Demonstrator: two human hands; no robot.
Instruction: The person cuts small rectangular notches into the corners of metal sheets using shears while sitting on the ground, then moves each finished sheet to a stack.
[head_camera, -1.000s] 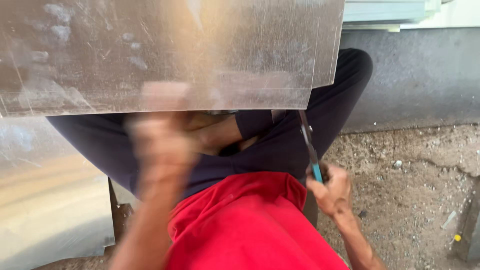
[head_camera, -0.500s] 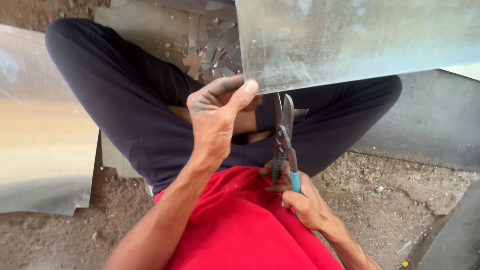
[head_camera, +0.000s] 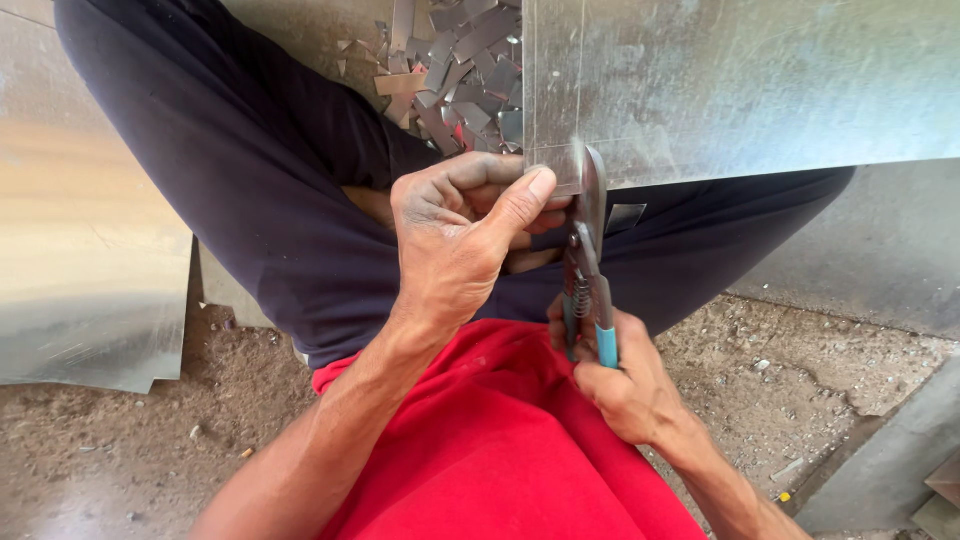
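Large galvanised steel sheet (head_camera: 740, 85): drawn nearer since half a second ago, corner at twelve o'clock of left hand (head_camera: 455, 235), which now pinches it. Right hand (head_camera: 620, 385) clasps blue-handled tin snips (head_camera: 588, 270), blades biting edge; cutting under way.

Off-work stuff I can see from here: pile of small metal offcuts (head_camera: 455, 75) on the ground at top centre, mostly flat strips and angular bits, overlapping, partly hidden behind the knee. Second large metal sheet (head_camera: 85, 230) on the far left, lying flat, dull reflection, notched corner at its lower edge. Bare dirt ground (head_camera: 140, 450) below it, gritty, a few pebbles and tiny scraps. Grey concrete wall (head_camera: 890, 250) at right. Angled grey slab edge (head_camera: 880, 460) in the bottom right corner, a small yellow fleck (head_camera: 785, 496) just beside it on the ground.
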